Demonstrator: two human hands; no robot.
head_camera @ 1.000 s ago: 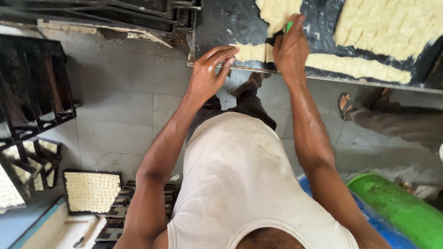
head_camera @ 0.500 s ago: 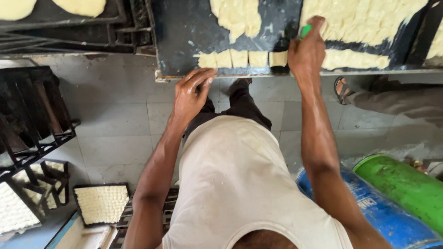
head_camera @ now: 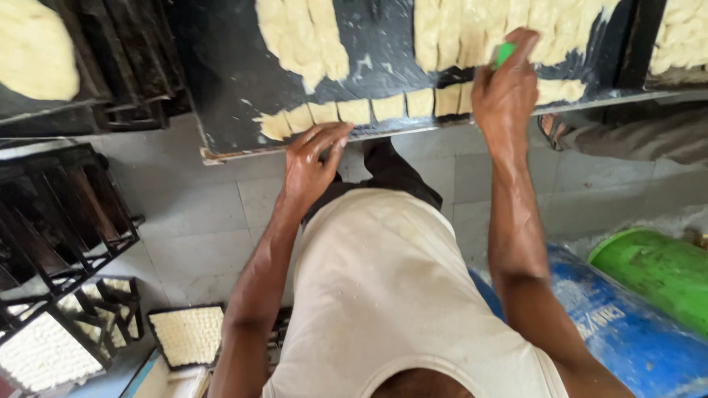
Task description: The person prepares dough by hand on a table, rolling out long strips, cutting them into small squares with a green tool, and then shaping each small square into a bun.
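On black worktable (head_camera: pixel 236 81): hands cut dough strip (head_camera: pixel 354 112).

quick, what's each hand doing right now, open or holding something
Left hand: open, fingers resting at the dark table's edge, holding nothing.
Right hand: closed around a green tool over the dough pieces.

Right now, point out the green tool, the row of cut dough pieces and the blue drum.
green tool (head_camera: pixel 504 53), head view, on the tip showing above the right hand's fingers.
row of cut dough pieces (head_camera: pixel 354 111), head view, on a middle piece.
blue drum (head_camera: pixel 627 332), head view, on its curved side.
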